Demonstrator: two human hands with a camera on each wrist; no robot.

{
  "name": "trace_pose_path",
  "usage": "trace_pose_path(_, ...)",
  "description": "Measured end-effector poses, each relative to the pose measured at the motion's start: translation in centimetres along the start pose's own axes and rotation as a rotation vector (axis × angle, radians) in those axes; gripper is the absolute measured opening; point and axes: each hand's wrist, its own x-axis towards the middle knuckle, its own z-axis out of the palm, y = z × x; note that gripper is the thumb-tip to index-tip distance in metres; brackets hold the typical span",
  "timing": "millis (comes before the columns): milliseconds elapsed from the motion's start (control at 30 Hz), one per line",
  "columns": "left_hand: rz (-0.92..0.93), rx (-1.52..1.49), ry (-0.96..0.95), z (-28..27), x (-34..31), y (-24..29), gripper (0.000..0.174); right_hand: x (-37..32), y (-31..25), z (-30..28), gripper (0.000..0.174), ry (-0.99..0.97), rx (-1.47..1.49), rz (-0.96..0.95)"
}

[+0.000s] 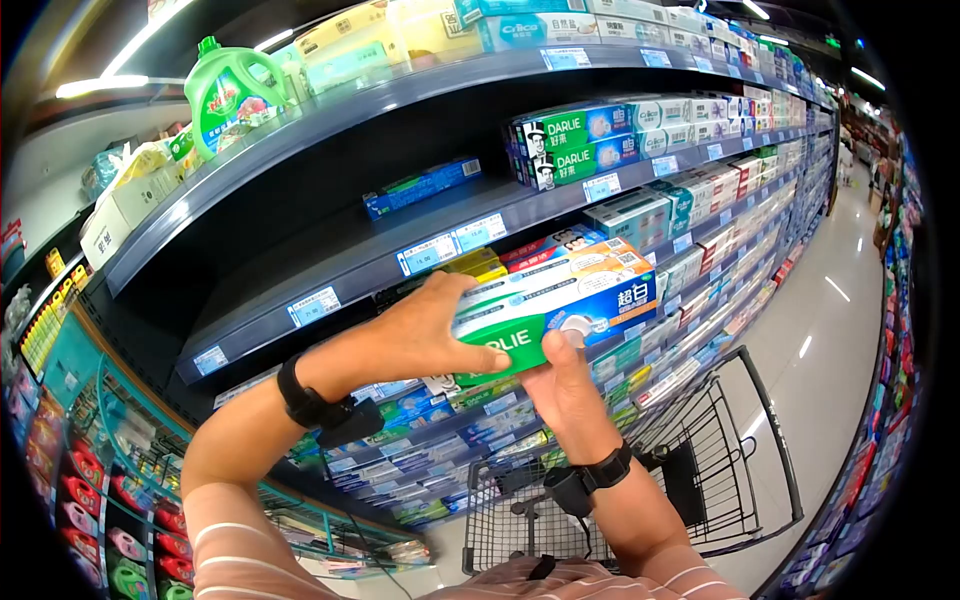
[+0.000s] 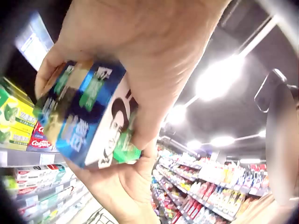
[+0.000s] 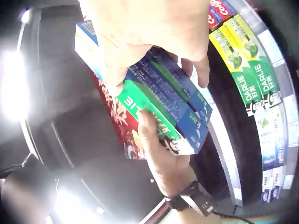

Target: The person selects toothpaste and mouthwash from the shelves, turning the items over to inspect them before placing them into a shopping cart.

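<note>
Green, blue and white Darlie toothpaste boxes [image 1: 605, 300], bundled together, are held up in front of the shelf by both hands. My left hand [image 1: 415, 330] grips their left end, thumb on the green front and fingers over the top. From below, my right hand [image 1: 572, 395] holds the middle, its thumb up against the front face. The left wrist view shows the blue ends of the boxes [image 2: 88, 116] and a printed top-hatted figure. In the right wrist view, the boxes [image 3: 161, 88] have a red floral side, with both hands around them.
A lone blue box [image 1: 425, 188] lies on the dark shelf behind the hands. Stacked Darlie boxes [image 1: 570, 145] stand farther right. A black shopping cart [image 1: 740, 450] is below right, and a green detergent jug [image 1: 228, 95] sits on the top shelf.
</note>
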Motion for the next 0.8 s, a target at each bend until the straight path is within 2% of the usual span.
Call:
trace_pose_path(100,0.01,-0.104,-0.203,-4.2,3.4,-2.2,0.093,-0.5,0.1,-1.0,0.066,0.094,0.024,-0.003)
trace_pose_path(167,0.001,0.18,0.056,-8.1,7.3,-5.7,0.091,-1.2,-0.4,-2.4,0.077,0.063,-0.044,0.036)
trace_pose_path(233,-0.101,0.338,0.145,-10.7,12.3,-11.3,0.09,-1.5,-0.6,-3.4,0.077,0.079,-0.082,0.014)
trace_pose_path(300,-0.281,0.364,0.191,-11.3,15.1,-14.9,0.09,-2.2,-0.7,-4.6,0.078,0.112,-0.074,0.052)
trace_pose_path(367,-0.412,0.402,0.102,-12.0,17.3,-16.9,0.086,-2.8,-1.3,-5.8,0.078,0.128,-0.098,0.084)
trace_pose_path(467,-0.602,0.48,-0.026,-12.0,18.2,-15.2,0.081,-3.6,-2.2,-6.3,0.085,0.154,-0.134,0.078)
trace_pose_path(500,-0.587,0.455,-0.065,-12.2,18.9,-16.1,0.082,-3.9,-2.4,-6.9,0.086,0.155,-0.141,0.087)
trace_pose_path(567,-0.559,0.408,-0.142,-13.2,20.3,-19.0,0.085,-4.1,-2.7,-7.4,0.079,0.167,-0.108,0.101)
trace_pose_path(600,-0.579,0.446,-0.086,-13.0,19.3,-16.4,0.087,-4.3,-2.8,-7.4,0.078,0.174,-0.1,0.101)
trace_pose_path(667,-0.552,0.436,-0.035,-12.7,18.2,-14.4,0.079,-4.3,-2.7,-7.7,0.077,0.175,-0.084,0.104)
trace_pose_path(700,-0.541,0.428,-0.008,-12.6,17.9,-14.0,0.075,-4.4,-2.5,-8.1,0.076,0.173,-0.077,0.109)
trace_pose_path(800,-0.519,0.492,0.049,-12.1,17.4,-14.0,0.079,-4.7,-2.3,-8.3,0.073,0.16,-0.07,0.12)
